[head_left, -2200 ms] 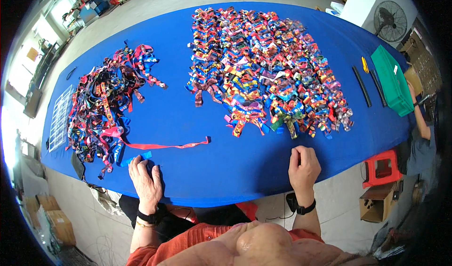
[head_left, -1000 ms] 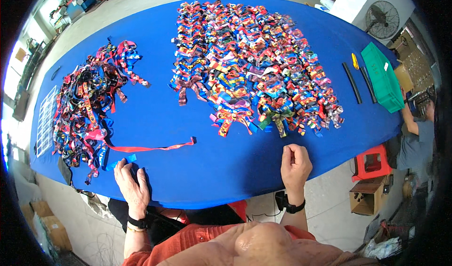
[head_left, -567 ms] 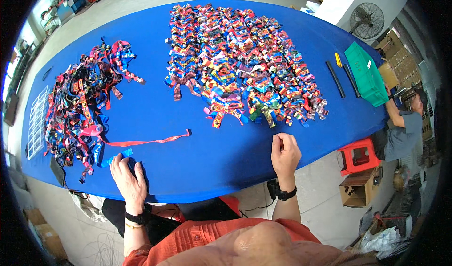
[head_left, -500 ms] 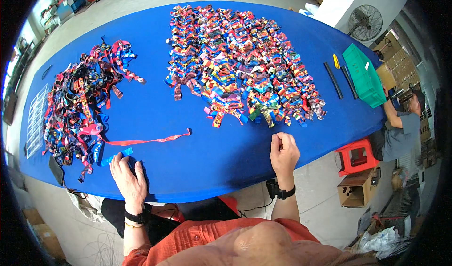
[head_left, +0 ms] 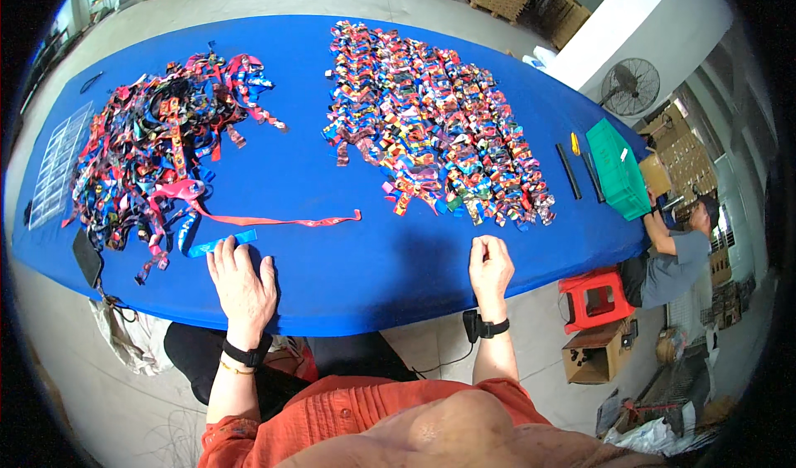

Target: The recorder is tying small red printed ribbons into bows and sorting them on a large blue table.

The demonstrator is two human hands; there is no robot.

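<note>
Head view, only one: left hand [head_left: 243, 290] rests on the blue-covered table [head_left: 348, 261], fingers extended and slightly apart, tips at a short bright blue strap [head_left: 240, 238]; looks like contact, not a grip. That strap lies just off the near edge of the tangled strap pile [head_left: 149, 145]; can't tell if its far end is free or caught under neighbours. Main risk, I'd say: a pull there snags, drags other straps along and tightens the tangle. Same for the long pink strap [head_left: 282, 220]: loose end out on the cloth, other end running into the pile, so a sideways sweep of the left forearm could hook it. Right hand [head_left: 492, 269] is loosely curled, thumb against or close to the index finger; can't tell if anything is pinched inside. It sits just short of the near ends of the layered strap rows [head_left: 431, 128], apart from them. Rows look like loose stacks, so a knuckle bump or a tug on the cloth could shift them and mix the columns. Cable [head_left: 452, 360] hangs by the right wrist; a long reach might catch it. Dark flat pouch [head_left: 86, 257] overhangs the table's left edge; could slide off if the cloth gets dragged. Green crate [head_left: 613, 169] and co-worker [head_left: 680, 257] are well clear.
</note>
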